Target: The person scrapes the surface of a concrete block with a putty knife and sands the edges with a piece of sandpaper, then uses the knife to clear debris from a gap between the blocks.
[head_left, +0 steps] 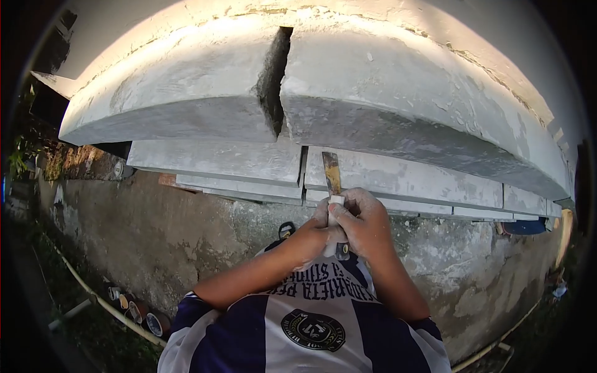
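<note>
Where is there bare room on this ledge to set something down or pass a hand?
Bare: the ledge left of the gap, and its longer stretch right of it; also the lower step right of the scraper. Crowded: where the left hand and right hand grip the scraper, and around the cans at lower left.

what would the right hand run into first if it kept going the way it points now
Most likely the concrete ledge. The right hand points up along the scraper, and the blade tip looks at or very near that ledge. Depth is hard to judge here, so contact is uncertain.
</note>
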{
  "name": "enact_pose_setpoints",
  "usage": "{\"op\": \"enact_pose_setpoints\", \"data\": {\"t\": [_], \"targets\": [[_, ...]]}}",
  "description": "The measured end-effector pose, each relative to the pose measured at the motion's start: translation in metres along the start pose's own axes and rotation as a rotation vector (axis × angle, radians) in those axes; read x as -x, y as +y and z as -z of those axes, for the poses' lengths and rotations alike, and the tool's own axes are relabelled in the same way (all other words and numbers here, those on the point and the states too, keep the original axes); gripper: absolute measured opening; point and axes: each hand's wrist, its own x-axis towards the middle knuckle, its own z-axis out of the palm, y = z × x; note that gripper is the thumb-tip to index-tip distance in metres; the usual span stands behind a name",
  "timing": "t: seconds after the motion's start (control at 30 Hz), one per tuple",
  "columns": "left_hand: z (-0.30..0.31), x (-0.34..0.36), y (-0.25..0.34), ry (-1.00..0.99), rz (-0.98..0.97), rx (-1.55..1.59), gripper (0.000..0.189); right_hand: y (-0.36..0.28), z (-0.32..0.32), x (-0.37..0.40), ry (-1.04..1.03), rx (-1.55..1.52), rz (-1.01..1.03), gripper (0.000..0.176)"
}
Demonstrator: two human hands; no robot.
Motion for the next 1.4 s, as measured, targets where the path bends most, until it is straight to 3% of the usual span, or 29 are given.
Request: {"op": "enact_pose_setpoints", "data": {"t": [0.17,0.33,0.37,0.47,0.57,0.67,0.8,0.93,1.03,1.17,1.4], "targets": [[-0.006,-0.006,-0.007,0.064,-0.041,0.191,0.057,0.007,0.012,-0.005,-0.06,-0.368,-0.069,0.023],[-0.007,0.0,-0.019,0.285,-0.175,-0.083,0.048,0.006,0.026,-0.012,0.0,-0.446,-0.048,0.028],[-0.003,0.003,-0.02,0.325,-0.181,-0.157,0.047,0.007,0.034,-0.014,-0.029,-0.368,-0.072,0.031],[0.007,0.015,-0.024,0.428,-0.241,-0.322,0.038,0.041,0.034,-0.03,0.279,0.242,0.434,0.031],[0.02,0.027,-0.019,0.563,-0.309,-0.471,0.032,0.019,0.042,-0.024,0.322,0.296,0.34,0.03],[0.042,0.027,-0.01,0.566,-0.389,-0.416,0.033,0.01,0.037,-0.024,0.465,0.345,0.204,0.029],[0.076,0.024,0.002,0.692,-0.551,-0.76,0.025,0.013,0.039,-0.033,0.625,0.421,0.178,0.023],[0.098,0.023,0.022,0.653,-0.435,-0.673,0.024,0.015,0.034,-0.036,0.688,0.722,0.19,0.019],[0.093,0.029,0.045,0.575,-0.168,-0.404,0.023,0.013,0.021,-0.038,0.727,0.807,0.117,0.02],[0.103,0.031,0.055,0.507,-0.103,-0.269,0.023,0.025,0.016,-0.044,0.813,0.778,0.084,0.015],[0.113,0.032,0.052,0.474,-0.12,-0.174,0.021,0.024,-0.013,-0.057,0.755,0.788,0.202,0.014]]}}
